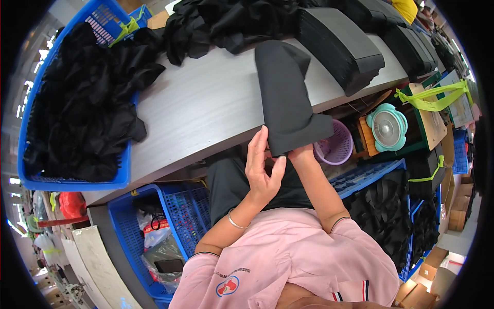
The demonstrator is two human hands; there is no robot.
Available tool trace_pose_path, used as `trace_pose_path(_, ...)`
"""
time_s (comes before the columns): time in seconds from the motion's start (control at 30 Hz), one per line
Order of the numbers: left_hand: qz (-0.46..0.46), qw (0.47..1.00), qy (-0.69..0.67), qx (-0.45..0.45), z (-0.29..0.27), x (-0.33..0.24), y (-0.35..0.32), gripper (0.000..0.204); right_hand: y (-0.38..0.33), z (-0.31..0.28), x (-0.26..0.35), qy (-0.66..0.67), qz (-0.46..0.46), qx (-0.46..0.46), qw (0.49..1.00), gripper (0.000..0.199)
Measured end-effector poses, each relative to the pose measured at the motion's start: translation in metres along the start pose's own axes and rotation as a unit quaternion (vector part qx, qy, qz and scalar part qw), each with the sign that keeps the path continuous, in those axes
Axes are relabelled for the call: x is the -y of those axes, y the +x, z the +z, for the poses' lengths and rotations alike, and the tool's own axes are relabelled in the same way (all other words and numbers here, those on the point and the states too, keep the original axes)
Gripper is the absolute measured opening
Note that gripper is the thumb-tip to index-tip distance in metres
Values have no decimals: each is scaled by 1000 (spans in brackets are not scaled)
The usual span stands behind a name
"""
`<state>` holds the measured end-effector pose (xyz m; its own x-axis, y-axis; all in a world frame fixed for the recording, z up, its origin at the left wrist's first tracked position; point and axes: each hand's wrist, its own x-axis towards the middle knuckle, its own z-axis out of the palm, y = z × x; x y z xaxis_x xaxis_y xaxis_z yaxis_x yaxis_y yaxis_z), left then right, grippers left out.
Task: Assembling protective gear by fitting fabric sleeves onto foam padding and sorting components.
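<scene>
1. We're sitting at a long grey table [206, 108] that's running from the near left to the far right.
2. A blue basket [72, 180] is sitting on its left end, piled with loose black cloth pieces [82, 103].
3. More black cloth [226, 20] is heaped on the far side, and neat stacks of folded black pieces [339, 46] are lining the far right.
4. A black fabric piece [283, 98] is hanging over the near edge, right in front of us.
5. Our left hand [262, 165] is reaching up with fingers mostly straight, fingertips touching the piece's lower left edge, thumb near its bottom corner; no real grip showing.
6. Our right hand [301, 151] is tucked behind the piece's lower end, so we can't tell how closed it is.
7. A small purple basket [337, 147] is sitting under the table, just right of that hand.
</scene>
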<state>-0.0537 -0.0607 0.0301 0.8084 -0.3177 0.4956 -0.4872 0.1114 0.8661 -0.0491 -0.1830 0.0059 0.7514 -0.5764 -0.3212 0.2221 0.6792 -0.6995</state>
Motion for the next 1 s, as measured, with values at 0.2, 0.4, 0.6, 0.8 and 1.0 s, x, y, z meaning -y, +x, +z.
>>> trace_pose_path(0.2, -186, 976, -37, -103, -17, 27, -7, 42, 31, -37, -25, -265, -160, 158, 938, 39)
trace_pose_path(0.4, -361, 904, -175, -149, -12, 65, -26, 41, 32, -28, -23, -758, -357, 187, 512, 39)
trace_pose_path(0.6, -407, 848, -330, -83, 2, 78, -31, 18, 5, 8, -40, -733, -287, 101, 608, 35)
trace_pose_path(0.8, -473, 798, -363, -92, 4, 71, -33, 16, -6, -18, -62, -705, -491, 98, 502, 35)
trace_pose_path(1.0, -429, 833, -350, -6, 0, 90, -37, 10, 12, -12, -46, -700, -388, 183, 572, 36)
